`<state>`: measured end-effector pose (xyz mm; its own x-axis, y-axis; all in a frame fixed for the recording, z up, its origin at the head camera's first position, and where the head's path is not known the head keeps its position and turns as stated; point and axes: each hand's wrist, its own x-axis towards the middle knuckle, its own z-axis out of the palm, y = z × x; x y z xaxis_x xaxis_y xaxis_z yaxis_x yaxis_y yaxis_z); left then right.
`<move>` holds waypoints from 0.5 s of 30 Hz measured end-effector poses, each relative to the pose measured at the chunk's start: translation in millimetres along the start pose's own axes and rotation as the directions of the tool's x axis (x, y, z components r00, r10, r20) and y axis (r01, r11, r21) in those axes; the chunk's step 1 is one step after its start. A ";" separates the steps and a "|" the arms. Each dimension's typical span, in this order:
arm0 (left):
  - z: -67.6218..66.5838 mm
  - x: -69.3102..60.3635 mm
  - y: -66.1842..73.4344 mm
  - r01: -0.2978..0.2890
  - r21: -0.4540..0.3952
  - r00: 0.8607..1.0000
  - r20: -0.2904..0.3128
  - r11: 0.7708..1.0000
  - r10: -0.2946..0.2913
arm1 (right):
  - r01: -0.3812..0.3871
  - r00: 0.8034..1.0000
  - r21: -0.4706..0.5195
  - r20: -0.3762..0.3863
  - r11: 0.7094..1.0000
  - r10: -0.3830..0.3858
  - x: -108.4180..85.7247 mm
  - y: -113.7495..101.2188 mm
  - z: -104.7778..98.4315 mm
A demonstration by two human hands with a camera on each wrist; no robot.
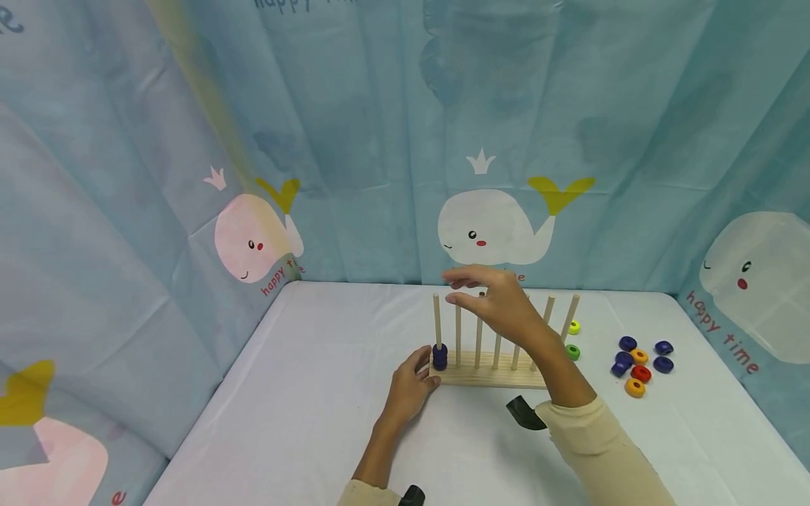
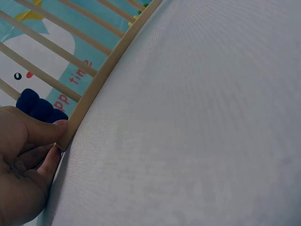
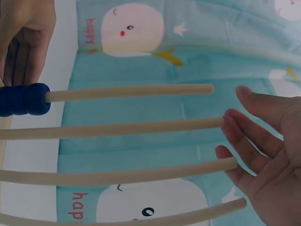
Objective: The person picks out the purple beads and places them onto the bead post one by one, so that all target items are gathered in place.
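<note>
A wooden peg stand [image 1: 487,379] with several upright rods stands on the table. Blue beads [image 1: 439,357] are stacked at the foot of its leftmost rod [image 1: 437,320]. My left hand [image 1: 407,393] pinches the left end of the base, thumb on the near side, as the left wrist view shows. Above the rods hovers my right hand [image 1: 503,302], fingers apart and nothing between them. In the right wrist view its fingertips [image 3: 242,92] are close to the rod tops; whether they touch any I cannot tell.
To the right lie loose beads: blue [image 1: 663,364], red [image 1: 641,374] and orange [image 1: 635,387]. A green bead [image 1: 572,352] and a yellow bead [image 1: 574,327] lie by the stand's right end. A whale-print curtain [image 1: 354,140] hangs behind the white table [image 1: 329,365].
</note>
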<state>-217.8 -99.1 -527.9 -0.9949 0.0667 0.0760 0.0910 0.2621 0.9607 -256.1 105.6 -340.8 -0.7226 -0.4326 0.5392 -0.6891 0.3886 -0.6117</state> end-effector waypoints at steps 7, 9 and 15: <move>-0.6 1.5 -2.1 -0.012 0.008 1.000 -0.010 1.000 0.012 | 0.077 0.994 0.023 -0.077 0.997 -0.075 -7.5 -1.3 -11.2; -0.6 1.6 -2.5 -0.012 0.007 1.000 -0.011 1.000 0.012 | 0.097 0.990 0.021 -0.101 0.995 -0.095 -10.8 -1.7 -15.1; 0.7 1.5 -2.8 -0.002 0.009 1.000 -0.014 1.000 0.002 | 0.118 0.979 -0.011 -0.166 0.993 -0.118 -22.8 -1.2 -29.5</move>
<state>-219.5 -99.1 -530.6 -0.9952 0.0541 0.0816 0.0933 0.2705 0.9582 -240.4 139.0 -335.3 -0.6349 -0.3343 0.6965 -0.7703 0.3436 -0.5372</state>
